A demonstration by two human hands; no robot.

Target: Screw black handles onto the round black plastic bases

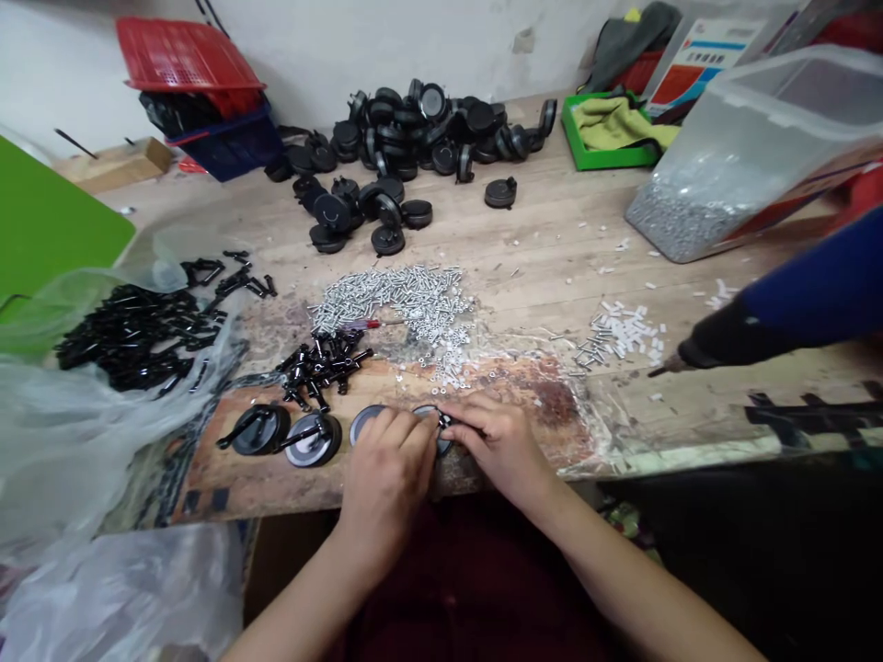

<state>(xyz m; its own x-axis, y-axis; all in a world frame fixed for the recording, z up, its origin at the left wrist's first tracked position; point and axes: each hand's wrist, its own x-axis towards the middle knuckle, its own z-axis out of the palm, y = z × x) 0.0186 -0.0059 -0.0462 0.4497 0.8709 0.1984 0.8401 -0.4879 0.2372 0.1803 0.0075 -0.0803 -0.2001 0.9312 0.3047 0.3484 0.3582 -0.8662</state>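
My left hand [387,478] and my right hand [498,439] meet at the front edge of the wooden table [552,239], fingers curled together over a black round disc part [433,425] with a small black lever on it. Another disc [363,421] lies half under my left fingers. To the left sit two more discs with levers fitted [260,429] [314,439]. Just behind them lies a small heap of black levers [321,363], and further back a spread of silver screws [396,296].
A big pile of black discs [420,129] lies at the back. Black levers [131,336] rest on clear plastic bags at left. A tilted clear bin of screws [731,156], a green tray [607,138], white spacers [624,331] and a powered screwdriver [779,313] are at right.
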